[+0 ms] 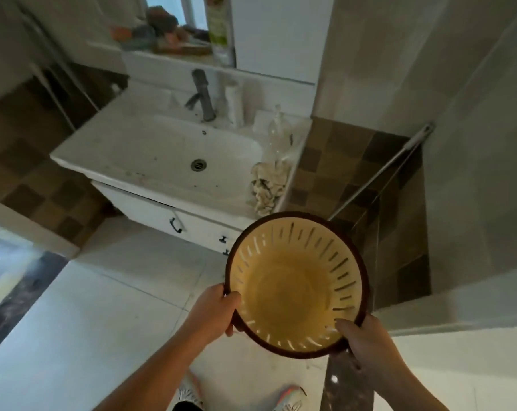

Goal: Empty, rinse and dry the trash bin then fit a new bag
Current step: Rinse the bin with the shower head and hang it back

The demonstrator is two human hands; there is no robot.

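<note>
- Yellow slotted trash bin (295,287), brown-rimmed and empty inside, sits between my hands with its mouth facing up at me.
- Left hand (214,310) grips the near-left rim; right hand (367,341) grips the near-right rim, thumb inside.
- Sink (150,152) lies ahead and to my left, beyond the bin; the faucet (204,96) stands at its far edge.
- I judge rinsing comes next: carry it forward-left.

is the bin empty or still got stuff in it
Empty: the bin shows a bare yellow bottom and slotted walls, no bag or trash inside.
</note>
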